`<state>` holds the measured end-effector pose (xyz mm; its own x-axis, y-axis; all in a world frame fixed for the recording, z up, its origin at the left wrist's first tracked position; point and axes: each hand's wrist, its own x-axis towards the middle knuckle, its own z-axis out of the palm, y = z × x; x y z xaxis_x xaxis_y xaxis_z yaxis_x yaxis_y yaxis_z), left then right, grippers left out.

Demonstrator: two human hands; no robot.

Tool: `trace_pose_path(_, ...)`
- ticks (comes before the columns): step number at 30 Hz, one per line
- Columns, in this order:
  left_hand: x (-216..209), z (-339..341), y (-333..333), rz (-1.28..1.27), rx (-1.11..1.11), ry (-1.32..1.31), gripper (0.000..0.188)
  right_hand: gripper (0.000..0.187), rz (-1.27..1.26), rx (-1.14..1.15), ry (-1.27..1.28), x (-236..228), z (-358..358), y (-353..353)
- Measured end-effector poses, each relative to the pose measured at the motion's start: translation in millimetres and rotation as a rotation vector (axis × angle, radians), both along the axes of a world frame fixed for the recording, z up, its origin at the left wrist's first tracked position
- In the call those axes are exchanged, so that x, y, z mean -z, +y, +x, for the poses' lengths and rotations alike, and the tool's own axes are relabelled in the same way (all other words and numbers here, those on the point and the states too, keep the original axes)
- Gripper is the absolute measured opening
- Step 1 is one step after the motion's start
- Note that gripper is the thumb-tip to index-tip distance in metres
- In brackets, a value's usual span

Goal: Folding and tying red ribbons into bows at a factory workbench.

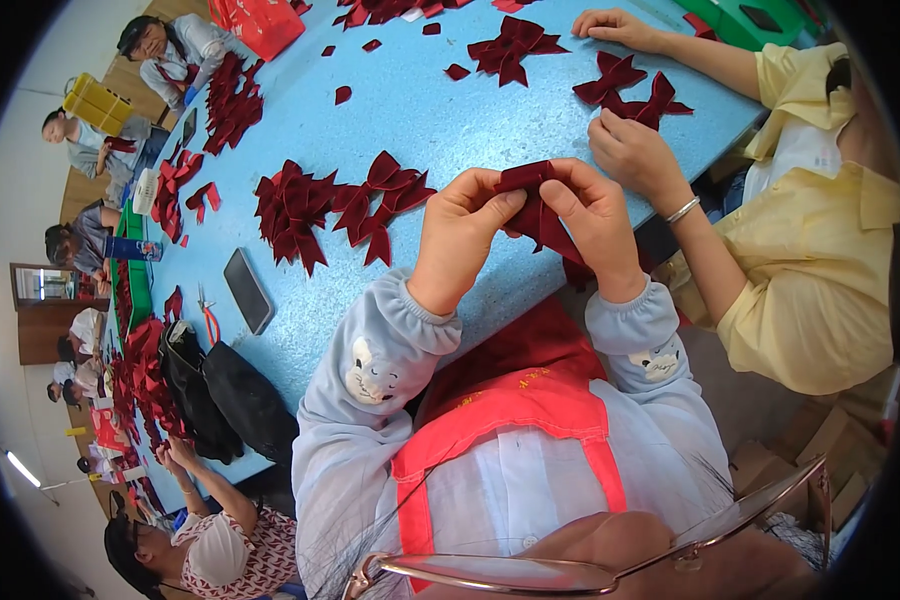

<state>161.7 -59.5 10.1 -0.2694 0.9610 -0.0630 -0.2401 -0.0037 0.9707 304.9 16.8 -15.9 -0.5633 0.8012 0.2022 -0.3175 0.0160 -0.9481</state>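
Observation:
Between my two hands, above the near edge of the blue table [350, 320], is a dark red velvet ribbon [548, 222]. My left hand [457, 232] pinches its upper left end between thumb and fingers. At the ribbon's right side my right hand [598, 222] grips it, thumb on top. The upper part of the ribbon looks folded over, and a tail hangs below. Left of my hands lie a finished-looking velvet bow [382, 200] and a heap of similar bows [295, 210], not touched by either hand.
On my right, a co-worker in a yellow shirt [800, 260] handles bows [630, 92]. A phone [248, 290], red-handled pliers [210, 318] and a black bag [245, 395] lie to the left. Beyond stand a blue can [133, 249] and a green tray [138, 285]. Other people sit around the table.

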Motion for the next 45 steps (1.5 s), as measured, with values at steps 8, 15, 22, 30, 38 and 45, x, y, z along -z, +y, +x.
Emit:
trace_pose_path(8, 6, 3, 4, 0.143, -0.025, 0.036, 0.012, 0.013, -0.341, 0.048, 0.275, 9, -14, -3)
trace_pose_path(15, 17, 0, 8, 0.050, 0.087, -0.211, 0.023, 0.012, 0.463, 0.481, -0.063, 7, -13, -5)
trace_pose_path(22, 13, -7, 11, -0.095, 0.149, -0.424, 0.026, 0.029, 0.955, 0.538, -0.077, 4, -10, 8)
trace_pose_path(30, 11, -19, 21, -0.188, 0.244, -0.540, 0.028, 0.042, 1.174, 0.421, -0.147, 10, 0, 22)
trace_pose_path(38, 0, -28, 24, -0.264, 0.294, -0.373, 0.025, 0.034, 1.140, 0.281, -0.260, 5, 6, 19)
trace_pose_path(45, 2, -26, 25, -0.203, 0.210, -0.199, 0.017, 0.022, 0.868, 0.251, -0.142, 6, 7, 20)
